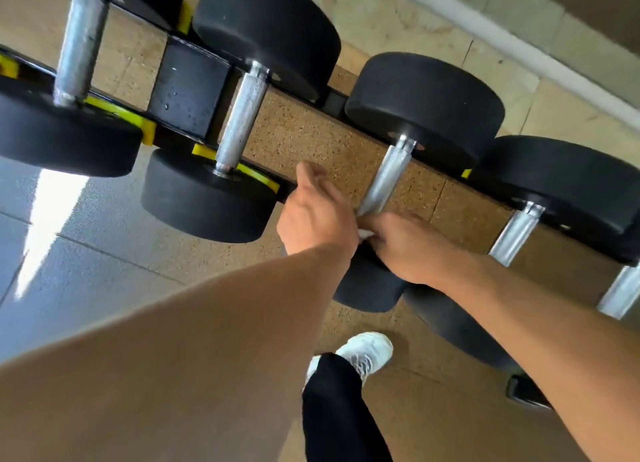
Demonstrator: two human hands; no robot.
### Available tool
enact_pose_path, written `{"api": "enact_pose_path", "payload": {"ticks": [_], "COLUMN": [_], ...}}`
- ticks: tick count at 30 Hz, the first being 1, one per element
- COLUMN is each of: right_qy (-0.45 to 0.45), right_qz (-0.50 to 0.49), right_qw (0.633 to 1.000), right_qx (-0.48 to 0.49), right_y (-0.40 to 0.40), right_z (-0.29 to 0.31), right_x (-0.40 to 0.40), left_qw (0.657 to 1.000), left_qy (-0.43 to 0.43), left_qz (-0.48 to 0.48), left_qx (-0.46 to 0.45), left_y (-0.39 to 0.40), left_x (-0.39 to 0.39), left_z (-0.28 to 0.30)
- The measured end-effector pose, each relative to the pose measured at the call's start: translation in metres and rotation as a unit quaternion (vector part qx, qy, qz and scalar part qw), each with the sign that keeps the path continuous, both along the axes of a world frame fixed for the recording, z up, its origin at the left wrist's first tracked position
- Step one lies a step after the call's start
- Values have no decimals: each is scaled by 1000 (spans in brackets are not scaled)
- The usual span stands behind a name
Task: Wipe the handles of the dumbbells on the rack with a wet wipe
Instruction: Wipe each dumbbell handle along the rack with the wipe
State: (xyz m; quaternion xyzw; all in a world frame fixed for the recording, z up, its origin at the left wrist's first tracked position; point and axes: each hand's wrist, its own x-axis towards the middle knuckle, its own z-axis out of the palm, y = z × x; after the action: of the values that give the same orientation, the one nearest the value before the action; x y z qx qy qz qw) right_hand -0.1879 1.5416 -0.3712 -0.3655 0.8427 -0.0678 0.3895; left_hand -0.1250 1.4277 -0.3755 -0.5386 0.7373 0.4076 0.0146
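Your two hands are covering most of the wet wipe, leaving only a white scrap showing between the left hand and the right hand. They are also hiding the near end of the handle. The frame's edges are cutting off the outermost dumbbells.

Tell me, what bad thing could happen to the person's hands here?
Both hands, the left hand and the right hand, crowd the near end of one dumbbell handle, close against its heavy black weight; if it rolls, fingers might get pinched. Only a small bit of the wet wipe shows, so it could slip out.
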Motion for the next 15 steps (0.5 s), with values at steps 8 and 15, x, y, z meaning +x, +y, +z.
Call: {"api": "enact_pose_path", "payload": {"ticks": [8,15], "right_qy": [222,12], "right_qz": [4,97], "right_qw": [966,995], "right_qx": [-133,2], "right_y": [-19,-7], "right_z": [15,4], "right_x": [-30,-14], "left_qw": [999,999], "left_qy": [9,1], "left_qz": [37,40], "left_qx": [-10,-26], "left_y": [2,3], "left_x": [0,-3], "left_z": [-1,-5]}}
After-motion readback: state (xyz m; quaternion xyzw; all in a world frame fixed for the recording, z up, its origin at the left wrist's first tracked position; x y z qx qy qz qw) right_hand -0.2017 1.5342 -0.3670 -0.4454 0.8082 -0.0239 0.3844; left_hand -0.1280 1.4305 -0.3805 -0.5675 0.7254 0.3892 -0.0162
